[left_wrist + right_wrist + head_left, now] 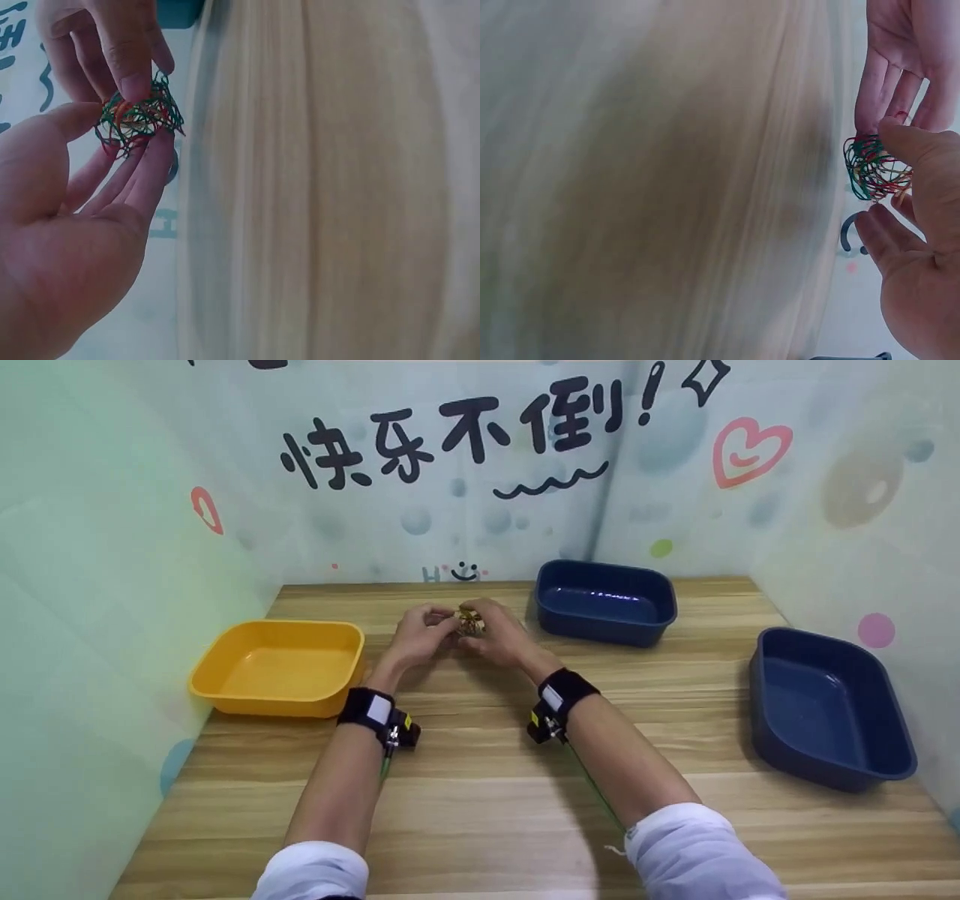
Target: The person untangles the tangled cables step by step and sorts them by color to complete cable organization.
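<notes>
Left hand [425, 636], right hand [501, 634] pinching thin-strand multicolour tangle [864, 171], near wood-grain tabletop [480, 810] far edge, rounded blue bin [600, 628] beside

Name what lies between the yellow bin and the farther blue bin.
The head view shows the left hand, then a tangle of coloured strands, then the right hand between the yellow bin and the farther blue bin.

Tangled strands [868, 169] green, red, orange; left tray [277, 675] yellow; back tray [600, 626], right tray [825, 705] navy; tabletop [480, 810] tan wood-grain.
</notes>
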